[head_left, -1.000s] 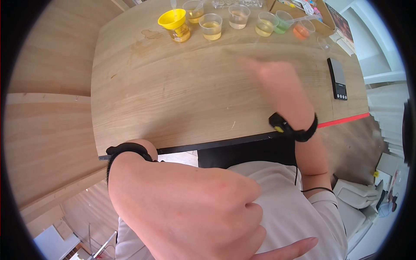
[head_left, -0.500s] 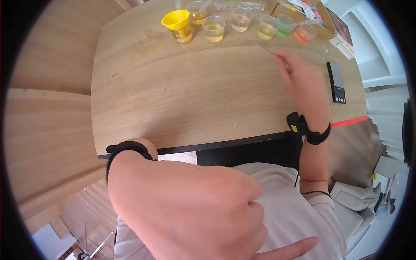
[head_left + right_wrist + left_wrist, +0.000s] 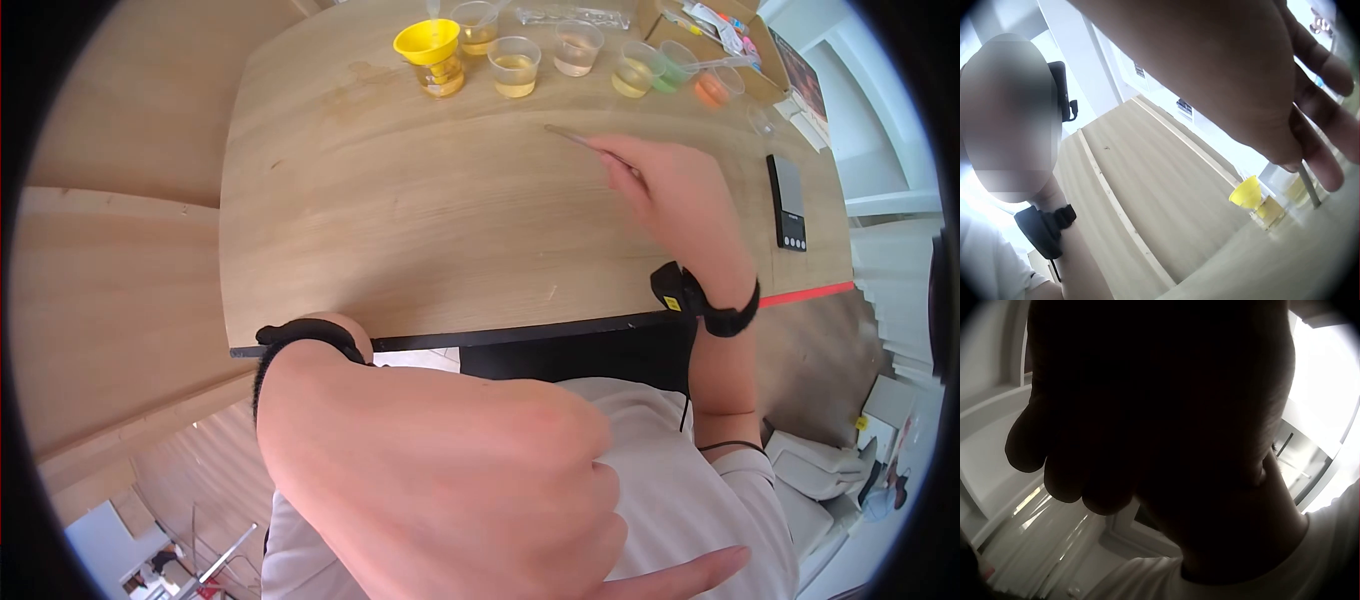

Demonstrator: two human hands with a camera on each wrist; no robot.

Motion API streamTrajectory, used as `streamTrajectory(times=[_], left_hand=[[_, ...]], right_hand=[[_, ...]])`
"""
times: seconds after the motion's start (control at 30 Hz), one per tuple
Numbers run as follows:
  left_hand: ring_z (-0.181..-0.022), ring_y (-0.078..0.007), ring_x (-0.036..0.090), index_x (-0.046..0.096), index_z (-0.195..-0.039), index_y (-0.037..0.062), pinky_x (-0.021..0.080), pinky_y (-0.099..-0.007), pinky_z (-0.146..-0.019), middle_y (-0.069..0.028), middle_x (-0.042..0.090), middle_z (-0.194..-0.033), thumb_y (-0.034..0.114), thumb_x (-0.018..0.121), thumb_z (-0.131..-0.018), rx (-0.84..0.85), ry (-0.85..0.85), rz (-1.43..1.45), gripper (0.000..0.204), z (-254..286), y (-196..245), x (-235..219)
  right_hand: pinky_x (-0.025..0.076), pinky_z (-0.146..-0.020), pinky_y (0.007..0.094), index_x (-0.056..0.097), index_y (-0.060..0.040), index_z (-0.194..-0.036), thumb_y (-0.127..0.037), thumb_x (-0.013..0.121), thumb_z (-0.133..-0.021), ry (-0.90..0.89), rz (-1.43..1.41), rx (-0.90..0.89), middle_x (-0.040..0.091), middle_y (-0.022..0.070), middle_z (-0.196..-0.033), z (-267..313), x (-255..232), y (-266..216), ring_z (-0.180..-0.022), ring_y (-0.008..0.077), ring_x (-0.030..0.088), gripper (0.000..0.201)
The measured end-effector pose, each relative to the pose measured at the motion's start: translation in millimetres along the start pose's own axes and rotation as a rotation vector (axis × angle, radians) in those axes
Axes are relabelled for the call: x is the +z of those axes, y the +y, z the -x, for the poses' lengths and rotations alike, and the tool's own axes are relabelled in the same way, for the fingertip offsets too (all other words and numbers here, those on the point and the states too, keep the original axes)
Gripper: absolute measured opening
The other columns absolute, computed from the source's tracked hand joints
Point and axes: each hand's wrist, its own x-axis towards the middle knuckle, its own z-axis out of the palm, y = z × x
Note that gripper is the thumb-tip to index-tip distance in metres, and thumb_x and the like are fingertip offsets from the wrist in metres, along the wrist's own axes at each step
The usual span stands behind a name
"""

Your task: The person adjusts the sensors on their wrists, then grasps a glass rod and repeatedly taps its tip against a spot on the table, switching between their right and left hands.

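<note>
In the head view my right hand (image 3: 680, 195) is over the middle right of the table, pinching a thin grey stick (image 3: 567, 134) between thumb and fingers. The stick's free end points left, close over the wood. The right wrist view shows the stick (image 3: 1310, 186) running down past the fingertips. My left hand (image 3: 450, 470) is raised close below the head camera, away from the table. Its fingers are curled except for one stretched to the right, and nothing shows in it. In the left wrist view that hand (image 3: 1154, 406) is a dark silhouette.
A yellow funnel (image 3: 427, 40) sits in a small vessel of yellow liquid (image 3: 440, 77) at the back. Beside it stand several clear cups, among them one with pale yellow liquid (image 3: 515, 70) and an orange one (image 3: 714, 90). A black scale (image 3: 787, 200) and cardboard box (image 3: 775, 60) are at right.
My right hand was a blur over the table, then drew right with the stick showing. Now it has shifted back left, and the stick lies flatter. The left hand keeps its pose.
</note>
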Motion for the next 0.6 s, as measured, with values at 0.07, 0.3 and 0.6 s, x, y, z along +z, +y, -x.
streamTrajectory(times=[0.07,0.3,0.6], left_hand=[[-0.05,-0.0135,0.028,0.031,-0.056,0.0101,0.021,-0.0296,-0.045,0.0006,0.024,-0.061,0.006,0.058,-0.064,-0.004,0.005,-0.016,0.029,1,0,0],[-0.049,-0.0114,0.026,0.031,-0.056,0.0098,0.018,-0.0281,-0.044,0.0028,0.02,-0.061,0.006,0.059,-0.061,-0.227,-0.004,0.04,0.028,-7,2,-6],[-0.049,-0.0116,0.026,0.031,-0.056,0.0101,0.018,-0.0285,-0.044,0.0023,0.021,-0.061,0.007,0.058,-0.062,-0.157,-0.11,0.021,0.028,-8,2,-11]], right_hand=[[0.051,-0.062,0.0384,0.072,-0.0102,-0.114,-0.015,0.065,-0.095,-0.024,0.067,0.005,0.071,0.0121,-0.083,0,-2,-5,-0.071,0.0321,0.066,0.02],[0.052,-0.061,0.0408,0.073,-0.0097,-0.104,-0.018,0.065,-0.094,0.078,-0.026,0.06,0.069,0.0135,-0.074,-7,6,-19,-0.068,0.0318,0.067,0.015],[0.053,-0.064,0.0369,0.073,-0.0084,-0.104,-0.015,0.067,-0.093,0.214,-0.117,0.157,0.07,0.0107,-0.081,-1,5,3,-0.071,0.0304,0.067,0.014]])
